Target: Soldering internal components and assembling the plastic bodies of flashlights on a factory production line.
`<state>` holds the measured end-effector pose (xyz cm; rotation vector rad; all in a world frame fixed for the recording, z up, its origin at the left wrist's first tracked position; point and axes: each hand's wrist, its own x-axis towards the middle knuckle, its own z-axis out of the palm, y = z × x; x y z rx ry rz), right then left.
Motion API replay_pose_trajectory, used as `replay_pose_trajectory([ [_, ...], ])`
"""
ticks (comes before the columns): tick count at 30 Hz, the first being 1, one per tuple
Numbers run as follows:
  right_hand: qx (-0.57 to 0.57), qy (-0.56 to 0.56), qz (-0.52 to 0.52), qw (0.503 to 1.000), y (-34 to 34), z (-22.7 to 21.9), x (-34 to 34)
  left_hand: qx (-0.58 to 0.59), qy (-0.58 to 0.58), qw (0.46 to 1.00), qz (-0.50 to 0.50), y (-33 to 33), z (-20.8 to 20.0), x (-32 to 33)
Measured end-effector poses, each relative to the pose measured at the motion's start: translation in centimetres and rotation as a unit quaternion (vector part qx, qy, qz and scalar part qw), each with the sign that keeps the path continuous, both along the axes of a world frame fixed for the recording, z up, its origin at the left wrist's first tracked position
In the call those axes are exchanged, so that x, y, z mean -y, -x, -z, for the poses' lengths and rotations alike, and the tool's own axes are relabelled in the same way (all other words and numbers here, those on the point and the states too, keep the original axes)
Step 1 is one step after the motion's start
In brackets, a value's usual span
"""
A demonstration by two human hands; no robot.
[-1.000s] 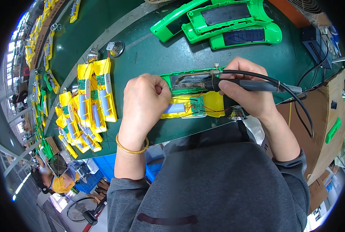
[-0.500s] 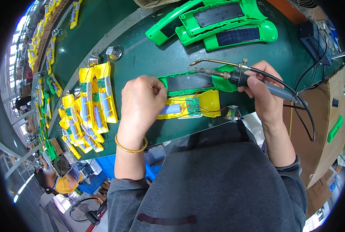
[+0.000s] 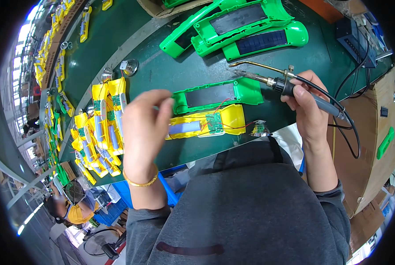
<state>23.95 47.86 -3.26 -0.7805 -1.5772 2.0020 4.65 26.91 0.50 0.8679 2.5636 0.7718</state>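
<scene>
My right hand [image 3: 310, 104] is closed round the grip of a soldering iron [image 3: 290, 87], whose tip points left above a green shell half [image 3: 250, 90]. A thin bent brass tube [image 3: 259, 66] is fixed alongside the iron. My left hand [image 3: 144, 121], a little blurred, hovers beside the stacked yellow shells with thumb and fingers apart. I see nothing held in it. Just right of it lies a yellow shell half [image 3: 232, 119] with a blue battery cell [image 3: 184, 127] and a green circuit board [image 3: 215, 123]. Red wires run to the green shell and a silver reflector cup [image 3: 260, 129].
Several yellow shells with cells [image 3: 99, 128] are stacked at left, reflectors [image 3: 129, 67] beyond them. Green shells with dark panels [image 3: 259, 44] lie at the back. A dark blue power box [image 3: 354, 42] stands back right, its cables hanging by my right hand. A person [image 3: 78, 212] sits far left.
My left hand has left the near end of the yellow and green shells and swung left, its fist loosening. My right hand still holds the iron, almost in place. The view has shifted slightly.
</scene>
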Motion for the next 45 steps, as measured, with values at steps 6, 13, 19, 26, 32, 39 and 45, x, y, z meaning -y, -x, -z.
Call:
replay_pose_trajectory([
  [6,-0.023,0.028,0.042,0.998,0.6,0.1,-0.3,-0.116,0.002,0.975,0.192,-0.1,1.8,-2.4],
  [13,-0.09,0.061,0.099,0.989,-0.5,-0.3,-0.4,-0.149,-0.022,0.956,0.253,-1.9,-1.7,0.2],
  [19,-0.06,0.038,0.109,0.992,-0.2,0.9,-1.3,-0.07,0.002,0.955,0.288,-3.9,1.3,2.7],
  [26,-0.1,0.033,0.14,0.985,-1.2,2.0,-1.6,-0.143,-0.035,0.987,0.07,7.6,-3.9,3.9],
  [32,-0.117,-0.012,0.113,0.987,-1.0,3.1,-1.5,-0.239,0.068,0.966,-0.065,25.9,-0.4,4.2],
  [39,-0.106,-0.048,0.108,0.987,-1.0,3.4,-1.6,-0.205,0.156,0.957,-0.136,27.9,4.2,6.1],
  [45,-0.099,-0.04,0.109,0.988,-1.8,3.6,-1.8,-0.245,0.295,0.922,-0.046,12.0,-2.7,8.9],
])
